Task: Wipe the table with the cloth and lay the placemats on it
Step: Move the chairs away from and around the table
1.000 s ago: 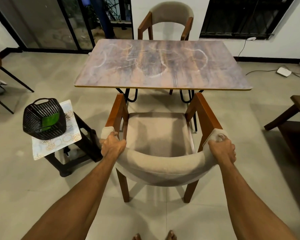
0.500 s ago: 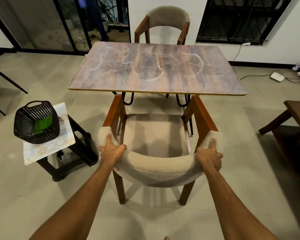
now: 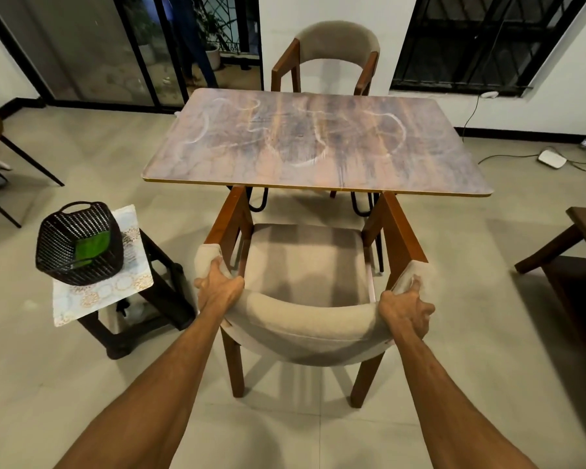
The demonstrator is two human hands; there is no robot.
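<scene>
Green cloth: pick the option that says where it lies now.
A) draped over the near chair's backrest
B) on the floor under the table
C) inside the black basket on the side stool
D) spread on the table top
C: the green cloth lies inside the black basket, which stands on a patterned mat on the stool left of the near chair.

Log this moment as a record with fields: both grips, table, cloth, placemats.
left grip: curled round the near chair backrest, left end
right grip: curled round the backrest's right end
table: pale swirled smears, no mats on it
cloth: green, inside the black basket
placemats: patterned, on the stool under the basket
</scene>
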